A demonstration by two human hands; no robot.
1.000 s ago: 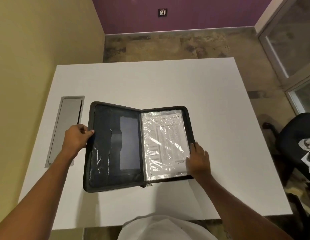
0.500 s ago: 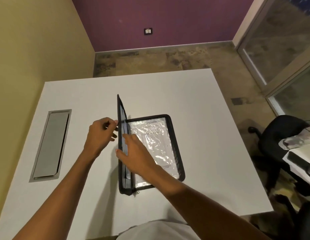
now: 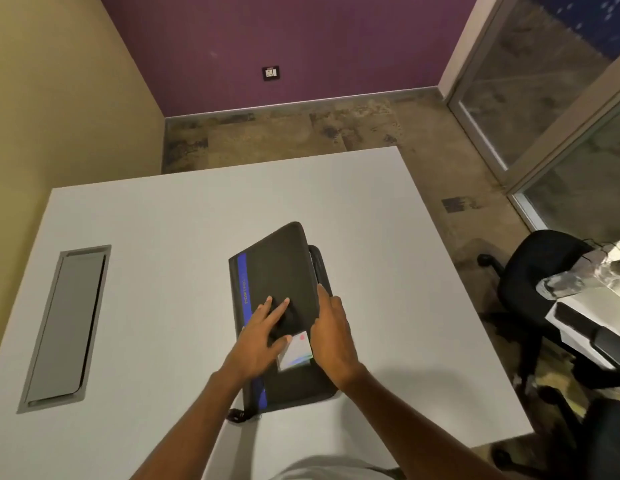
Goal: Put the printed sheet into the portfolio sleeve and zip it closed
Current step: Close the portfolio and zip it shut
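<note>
We see one white table (image 3: 370, 220) in a small room with a purple wall (image 3: 319, 39) and a glass door (image 3: 544, 98). One black portfolio (image 3: 277, 271) lies folded in the middle of the table. We cannot see the sheet. The left hand (image 3: 263, 337) lies flat on the cover. The right hand (image 3: 331, 337) lies flat along the right edge, and neither hand grips anything. One grey hatch (image 3: 66, 327) sits to the left, and one black chair (image 3: 537, 278) stands to the right.
</note>
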